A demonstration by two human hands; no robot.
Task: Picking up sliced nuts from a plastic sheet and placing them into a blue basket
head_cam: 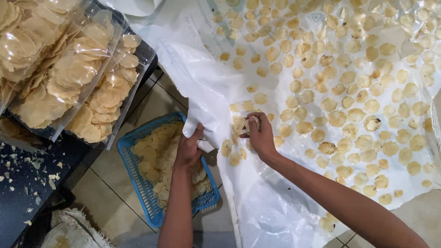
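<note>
Head view, looking down. The left hand (189,148) is clenched on a bunched fold at the edge of the white plastic sheet (216,87), lifting that edge above the blue basket (138,183). The right hand (260,133) rests on the sheet just beside the left, fingers curled around a few pale round crackers (251,122); it is grasping them, not released.

Loose crackers (349,92) lie scattered in a single layer across most of the sheet, thickest toward the upper right, thinner near the hands. A small cluster lies touching or just beside the right hand.

The blue basket sits on the tiled floor (101,183) below the sheet's lifted edge, partly filled with the same crackers; the left forearm crosses over it.

Upper left: clear bags of crackers (69,78) stacked and leaning on a dark counter (23,183), which carries crumbs. A cloth sack (69,232) lies at the bottom left.
</note>
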